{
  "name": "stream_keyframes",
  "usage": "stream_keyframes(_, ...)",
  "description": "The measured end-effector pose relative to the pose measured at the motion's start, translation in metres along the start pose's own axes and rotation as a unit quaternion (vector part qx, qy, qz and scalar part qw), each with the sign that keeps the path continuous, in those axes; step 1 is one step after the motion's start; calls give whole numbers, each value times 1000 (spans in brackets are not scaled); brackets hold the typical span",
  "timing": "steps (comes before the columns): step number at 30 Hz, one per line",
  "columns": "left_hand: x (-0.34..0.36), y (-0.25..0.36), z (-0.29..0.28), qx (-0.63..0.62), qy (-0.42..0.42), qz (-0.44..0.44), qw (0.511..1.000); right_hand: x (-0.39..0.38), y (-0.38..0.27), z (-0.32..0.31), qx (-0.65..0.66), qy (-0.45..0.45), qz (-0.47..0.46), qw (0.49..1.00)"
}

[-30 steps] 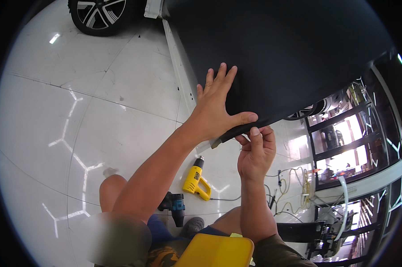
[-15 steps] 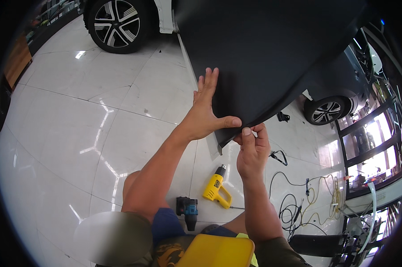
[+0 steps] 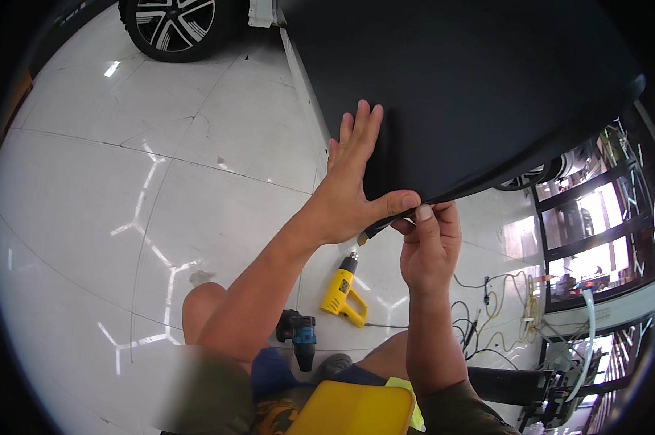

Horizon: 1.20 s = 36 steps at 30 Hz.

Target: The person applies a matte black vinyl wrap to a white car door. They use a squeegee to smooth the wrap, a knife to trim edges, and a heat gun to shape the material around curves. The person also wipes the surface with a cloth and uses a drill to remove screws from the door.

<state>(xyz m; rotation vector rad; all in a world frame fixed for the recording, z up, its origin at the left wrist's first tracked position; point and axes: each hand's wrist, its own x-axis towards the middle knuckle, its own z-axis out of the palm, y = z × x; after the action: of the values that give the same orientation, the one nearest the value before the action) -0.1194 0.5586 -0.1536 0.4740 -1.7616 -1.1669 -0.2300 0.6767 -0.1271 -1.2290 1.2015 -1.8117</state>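
A large car door covered in matte dark film hangs over the floor in front of me, with a pale edge along its left side. My left hand lies against its lower left part. Its fingers are stretched out and its thumb presses along the bottom edge. Right beside that thumb, my right hand pinches the film's bottom edge between thumb and fingers. The door's pale lower corner shows just below my left hand. What lies behind the edge, under my right fingertips, is hidden.
A yellow heat gun lies on the white tiled floor below my hands, near a blue-black power drill. Cables coil at the right. A car wheel stands at upper left. A yellow container is close to my body.
The view has shifted, so the door looks larger and the floor tools sit further left. Both hands keep their hold at the bottom edge.
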Motion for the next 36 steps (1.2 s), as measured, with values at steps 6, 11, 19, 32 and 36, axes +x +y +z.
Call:
stream_keyframes(6,-11,-10,1,-25,-20,-14,999,2,-20,13,-30,41,-22,998)
stream_keyframes(11,-14,-13,1,-27,6,3,1000,-2,-21,20,-61,71,-20,995)
stream_keyframes(19,-10,-4,-7,-17,14,-20,1000,-2,-15,19,-20,39,-27,999)
stream_keyframes(32,-16,-11,-6,-53,25,-22,998,-8,-1,13,-39,45,-11,998)
stream_keyframes(36,-14,-9,-8,-45,19,-34,998,-7,4,7,-40,47,-18,998)
